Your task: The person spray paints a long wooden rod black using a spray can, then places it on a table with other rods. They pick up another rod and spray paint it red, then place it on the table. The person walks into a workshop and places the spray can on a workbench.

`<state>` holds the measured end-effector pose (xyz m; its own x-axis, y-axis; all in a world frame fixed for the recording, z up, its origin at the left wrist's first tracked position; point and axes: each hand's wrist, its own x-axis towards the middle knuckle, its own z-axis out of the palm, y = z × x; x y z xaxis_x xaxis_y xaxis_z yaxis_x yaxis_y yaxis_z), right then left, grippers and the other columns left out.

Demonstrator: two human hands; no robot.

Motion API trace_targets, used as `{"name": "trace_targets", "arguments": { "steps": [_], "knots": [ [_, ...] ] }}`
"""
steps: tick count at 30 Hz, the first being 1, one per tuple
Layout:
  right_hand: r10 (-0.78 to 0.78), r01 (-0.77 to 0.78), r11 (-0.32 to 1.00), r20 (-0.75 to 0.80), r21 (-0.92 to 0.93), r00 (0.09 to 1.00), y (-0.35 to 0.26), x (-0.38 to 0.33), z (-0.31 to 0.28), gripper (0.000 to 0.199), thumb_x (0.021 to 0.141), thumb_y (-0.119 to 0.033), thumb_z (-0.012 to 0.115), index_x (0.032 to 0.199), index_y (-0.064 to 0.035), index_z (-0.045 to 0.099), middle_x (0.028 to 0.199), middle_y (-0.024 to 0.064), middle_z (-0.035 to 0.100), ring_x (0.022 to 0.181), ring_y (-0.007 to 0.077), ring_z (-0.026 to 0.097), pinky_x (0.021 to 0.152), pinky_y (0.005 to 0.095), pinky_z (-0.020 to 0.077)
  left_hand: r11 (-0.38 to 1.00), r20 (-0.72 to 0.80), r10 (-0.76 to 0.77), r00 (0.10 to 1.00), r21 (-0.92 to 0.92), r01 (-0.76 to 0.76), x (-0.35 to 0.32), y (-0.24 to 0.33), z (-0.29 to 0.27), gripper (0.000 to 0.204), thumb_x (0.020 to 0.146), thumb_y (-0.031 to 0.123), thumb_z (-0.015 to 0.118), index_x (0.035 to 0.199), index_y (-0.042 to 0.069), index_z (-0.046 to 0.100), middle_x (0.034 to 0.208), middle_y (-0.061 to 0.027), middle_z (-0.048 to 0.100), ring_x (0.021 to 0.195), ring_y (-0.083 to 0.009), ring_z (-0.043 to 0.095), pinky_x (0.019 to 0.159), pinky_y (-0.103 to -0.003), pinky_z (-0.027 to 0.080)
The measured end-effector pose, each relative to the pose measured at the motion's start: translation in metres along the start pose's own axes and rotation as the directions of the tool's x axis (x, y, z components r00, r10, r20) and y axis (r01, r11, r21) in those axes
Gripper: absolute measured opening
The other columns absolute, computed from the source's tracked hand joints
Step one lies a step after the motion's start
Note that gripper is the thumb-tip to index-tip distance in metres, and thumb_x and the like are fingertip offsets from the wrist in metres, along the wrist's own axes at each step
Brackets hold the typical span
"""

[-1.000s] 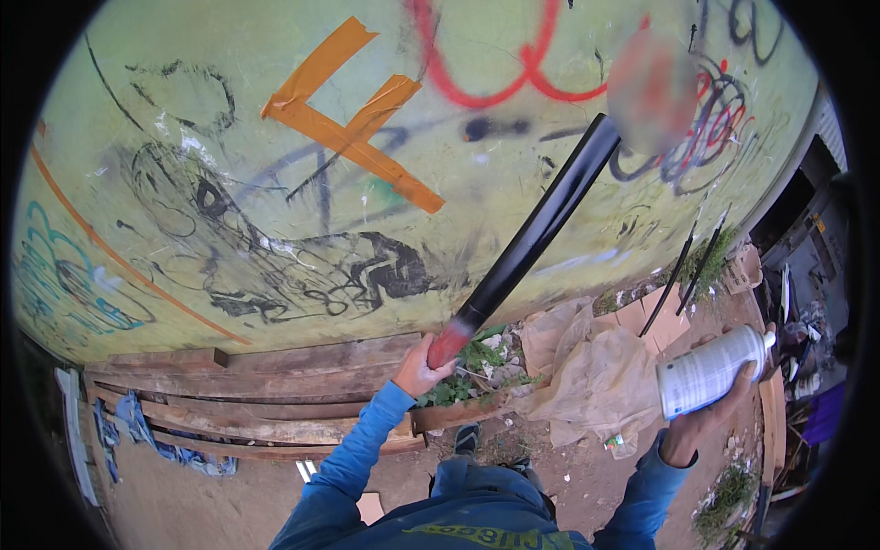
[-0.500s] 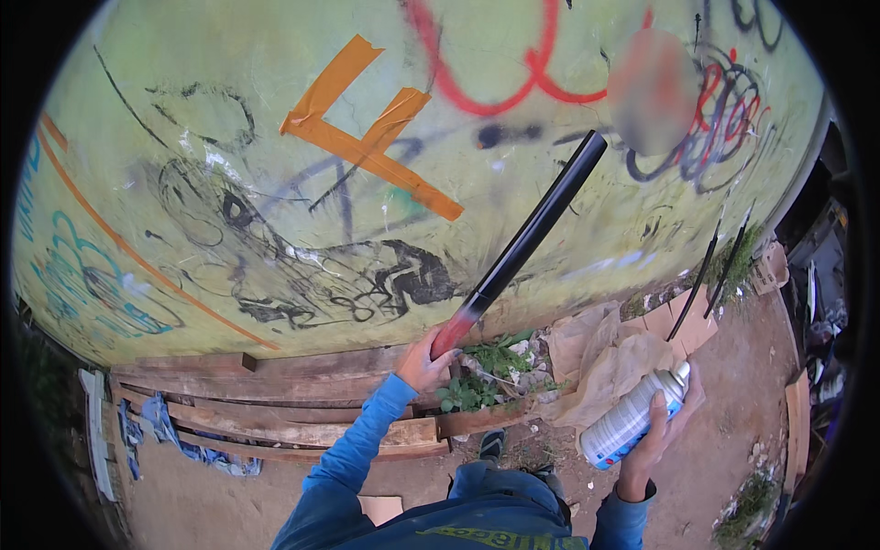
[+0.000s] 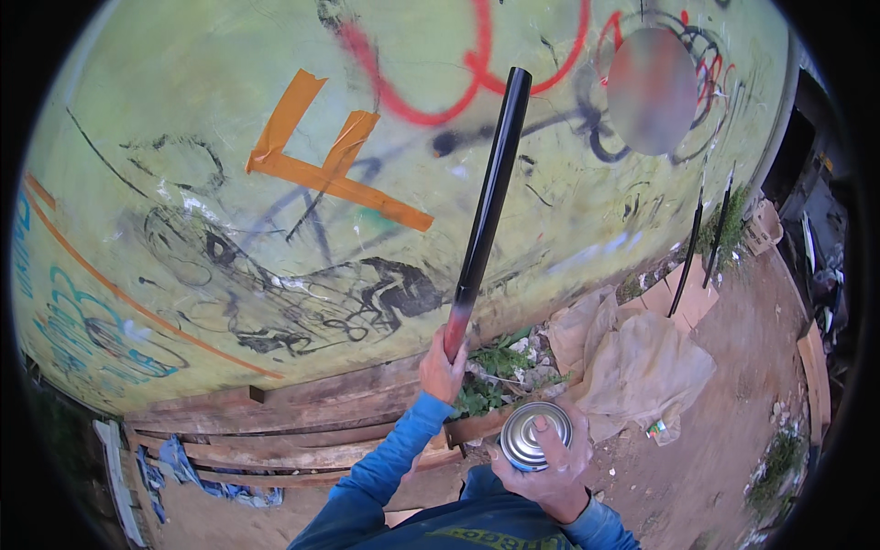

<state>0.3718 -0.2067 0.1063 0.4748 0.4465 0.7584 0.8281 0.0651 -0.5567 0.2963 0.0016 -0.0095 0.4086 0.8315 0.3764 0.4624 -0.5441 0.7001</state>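
Note:
My left hand (image 3: 441, 371) is closed round the lower, red end of a long tube (image 3: 493, 188). Most of the tube is glossy black; it stands nearly upright, tilted slightly right, in front of the wall. Lower down and to the right, my right hand (image 3: 561, 478) grips a spray can (image 3: 522, 440). The can's round metal end faces up toward me, with a finger lying over it. Its nozzle is out of sight.
A graffiti-covered green wall (image 3: 302, 206) with orange tape (image 3: 339, 188) stands ahead. Wooden planks (image 3: 302, 449) and blue rags (image 3: 179, 463) lie at its foot on the left. To the right are a crumpled tan sheet (image 3: 651, 362) and two thin black rods (image 3: 689, 257) leaning upright.
The tube has swung more upright, its top moving left. My right hand has brought the can left, closer to my body, and turned it so its metal end shows.

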Motion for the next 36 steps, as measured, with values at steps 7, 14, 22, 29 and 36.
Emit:
{"name": "trace_targets", "arguments": {
  "steps": [7, 14, 22, 29, 36],
  "knots": [
    [0.106, -0.124, 0.99, -0.22, -0.071, 0.97, 0.008, 0.005, 0.001, 0.07, 0.065, -0.026, 0.084, 0.128, -0.0161, 0.053, 0.105, 0.026, 0.054, 0.077, 0.0362, 0.065, 0.058, 0.0375, 0.056, 0.978, 0.099, -0.06, 0.993, -0.192, 0.078, -0.005, 0.023, -0.001, 0.04, 0.081, 0.025, 0.074, 0.101, 0.003, 0.048, 0.083, -0.0229, 0.064, 0.076, -0.0395, 0.065, 0.065, -0.042, 0.05],
    [0.021, -0.023, 0.993, -0.023, -0.117, 1.0, -0.008, 0.053, -0.017, 0.074, 0.07, -0.028, 0.081, 0.132, -0.0082, 0.047, 0.107, 0.0221, 0.055, 0.087, 0.0352, 0.063, 0.071, 0.0404, 0.0543, 0.921, 0.225, -0.09, 0.97, -0.351, 0.167, 0.009, 0.038, -0.008, 0.041, 0.076, 0.02, 0.076, 0.094, 0.002, 0.044, 0.073, -0.0183, 0.06, 0.064, -0.0343, 0.063, 0.061, -0.039, 0.048],
    [0.458, -0.285, 0.779, -0.197, 0.558, 0.867, 0.085, 0.036, -0.105, 0.08, 0.086, -0.048, 0.062, 0.145, -0.0075, 0.028, 0.115, 0.0179, 0.054, 0.084, 0.0197, 0.064, 0.073, 0.0311, 0.0552, 0.851, 0.182, 0.199, 0.963, -0.519, -0.078, 0.044, 0.041, -0.035, 0.045, 0.084, 0.013, 0.069, 0.11, 0.008, 0.032, 0.076, -0.0026, 0.048, 0.053, -0.0085, 0.049, 0.047, -0.025, 0.042],
    [0.108, -0.069, 0.962, -0.134, 0.266, 0.985, -0.002, 0.096, -0.055, 0.079, 0.078, -0.035, 0.075, 0.143, -0.0143, 0.036, 0.114, 0.0198, 0.054, 0.08, 0.027, 0.064, 0.073, 0.035, 0.0517, 0.491, 0.38, 0.275, 0.883, -0.845, 0.211, 0.077, 0.091, -0.04, 0.056, 0.083, 0.027, 0.068, 0.119, 0.011, 0.029, 0.098, -0.0066, 0.039, 0.079, -0.0129, 0.048, 0.066, -0.027, 0.045],
    [0.06, 0.054, 0.939, -0.316, 0.339, 0.947, -0.006, 0.108, -0.019, 0.064, 0.071, -0.018, 0.081, 0.128, -0.0058, 0.053, 0.106, 0.0192, 0.061, 0.091, 0.0301, 0.066, 0.08, 0.0389, 0.0532, 0.069, 0.258, 0.441, 0.859, -0.965, 0.255, 0.07, 0.137, -0.047, 0.061, 0.084, 0.049, 0.065, 0.11, 0.002, 0.037, 0.087, -0.0062, 0.038, 0.053, -0.0124, 0.043, 0.045, -0.024, 0.037]
  ]
}}
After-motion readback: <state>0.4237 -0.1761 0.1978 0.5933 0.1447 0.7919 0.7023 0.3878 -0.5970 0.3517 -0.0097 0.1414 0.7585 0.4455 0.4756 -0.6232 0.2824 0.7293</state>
